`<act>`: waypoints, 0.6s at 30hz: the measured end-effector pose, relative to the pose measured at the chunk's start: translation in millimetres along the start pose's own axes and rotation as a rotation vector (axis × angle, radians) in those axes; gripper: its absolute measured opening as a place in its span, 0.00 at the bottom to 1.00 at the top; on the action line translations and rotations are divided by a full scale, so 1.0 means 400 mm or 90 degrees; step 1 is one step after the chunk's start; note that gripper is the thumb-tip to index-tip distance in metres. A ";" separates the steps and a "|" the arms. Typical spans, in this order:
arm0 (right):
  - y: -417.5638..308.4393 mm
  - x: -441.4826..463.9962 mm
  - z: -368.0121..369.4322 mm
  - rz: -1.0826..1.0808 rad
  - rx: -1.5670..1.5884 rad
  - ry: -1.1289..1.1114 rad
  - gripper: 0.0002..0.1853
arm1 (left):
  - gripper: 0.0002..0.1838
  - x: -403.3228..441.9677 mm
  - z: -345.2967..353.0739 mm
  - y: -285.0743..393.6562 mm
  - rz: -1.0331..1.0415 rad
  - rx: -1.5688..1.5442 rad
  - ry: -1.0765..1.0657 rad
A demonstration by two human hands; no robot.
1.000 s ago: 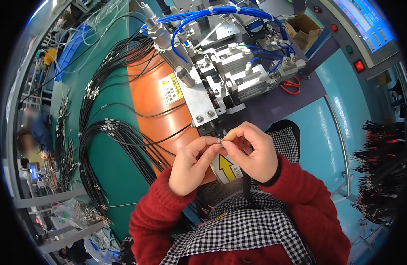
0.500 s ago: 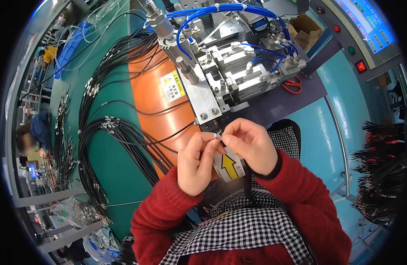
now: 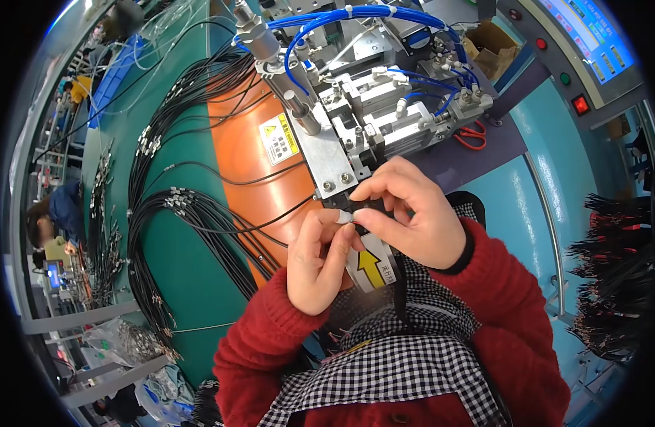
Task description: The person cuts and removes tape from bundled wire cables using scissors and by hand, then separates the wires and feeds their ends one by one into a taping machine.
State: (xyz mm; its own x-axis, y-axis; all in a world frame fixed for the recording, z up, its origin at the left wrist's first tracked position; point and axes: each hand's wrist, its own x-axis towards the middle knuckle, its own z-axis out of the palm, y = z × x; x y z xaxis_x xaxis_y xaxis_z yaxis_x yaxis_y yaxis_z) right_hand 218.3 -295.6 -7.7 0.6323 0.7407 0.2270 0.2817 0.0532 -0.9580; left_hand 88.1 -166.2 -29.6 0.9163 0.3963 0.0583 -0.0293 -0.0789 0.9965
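Observation:
My left hand is closed in a pinch, thumb against forefinger. At its fingertips is a small whitish wire end, mostly covered by the fingers. My right hand is just beside it, forefinger and thumb spread apart. The right thumb tip reaches the left fingertips, while the right forefinger is raised near the metal plate of the machine. I make out nothing held between the right fingers. Below the hands is a white label with a yellow arrow.
Bundles of black cables curve over the green table and orange mat. A pneumatic fixture with blue hoses stands ahead. Red-handled scissors lie to its right. More black wires hang at far right, below a control screen.
The right thumb and forefinger, earlier pinched at the thin wires, have parted. My right hand has shifted slightly up and right. The left hand stays almost in place.

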 end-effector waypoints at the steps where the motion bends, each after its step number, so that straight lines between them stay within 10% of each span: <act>1: -0.003 0.009 -0.006 -0.045 -0.051 -0.029 0.06 | 0.07 -0.002 -0.003 -0.002 -0.008 0.015 -0.010; 8: 0.012 0.014 0.017 -0.270 -0.231 -0.015 0.05 | 0.07 0.000 -0.002 0.000 -0.020 0.012 0.002; 18: 0.020 -0.010 0.034 -0.028 -0.080 0.006 0.03 | 0.06 0.007 -0.003 0.026 -0.124 -0.066 0.010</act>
State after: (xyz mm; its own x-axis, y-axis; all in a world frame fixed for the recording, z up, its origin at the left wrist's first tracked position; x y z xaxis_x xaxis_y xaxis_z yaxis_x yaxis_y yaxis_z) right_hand 208.3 -289.0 -18.7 0.6241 0.7332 0.2699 0.3969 -0.0001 -0.9179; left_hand 89.6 -164.8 -19.2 0.9025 0.4089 -0.1351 0.1056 0.0941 0.9900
